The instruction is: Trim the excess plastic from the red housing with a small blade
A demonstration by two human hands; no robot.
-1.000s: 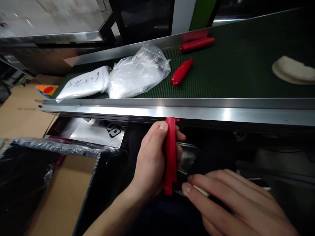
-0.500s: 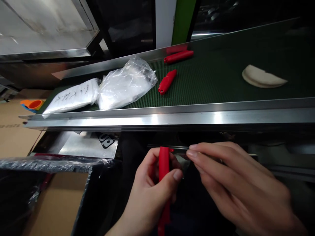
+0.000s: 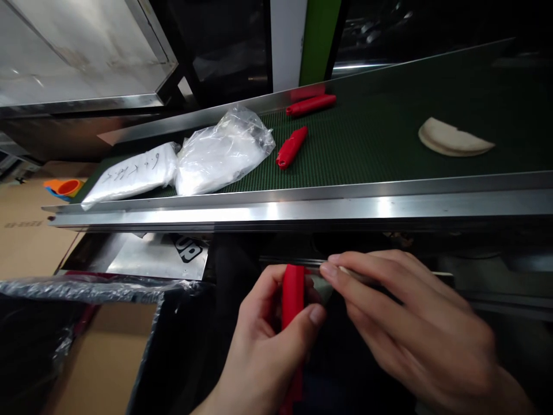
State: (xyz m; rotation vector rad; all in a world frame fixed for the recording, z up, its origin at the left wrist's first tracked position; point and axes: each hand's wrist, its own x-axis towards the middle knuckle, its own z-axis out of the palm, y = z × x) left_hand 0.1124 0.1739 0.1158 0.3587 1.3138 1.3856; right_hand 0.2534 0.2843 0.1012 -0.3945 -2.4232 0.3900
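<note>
My left hand (image 3: 272, 340) is closed around a long red plastic part (image 3: 294, 294), held upright with its lower end running down past the palm. Fingers and thumb of my right hand (image 3: 415, 323) pinch a slim tool with a pale handle (image 3: 356, 275); its tip end is close to the upper right side of the red part, and I cannot tell whether they touch. Beyond my hands, two more red plastic parts (image 3: 292, 148) lie on a green conveyor belt (image 3: 367, 138).
Two clear bags of white contents (image 3: 224, 153) lie on the belt's left half, and a pale half-round piece (image 3: 453, 138) on its right. A metal rail (image 3: 324, 207) edges the belt. Lower left stands a plastic-lined box (image 3: 103, 351); orange and blue pieces (image 3: 67, 187) lie on cardboard.
The red part in my left hand has turned slightly and shifted a little right. My right hand has moved left with the slim tool, closer to the red part. The view has shifted slightly.
</note>
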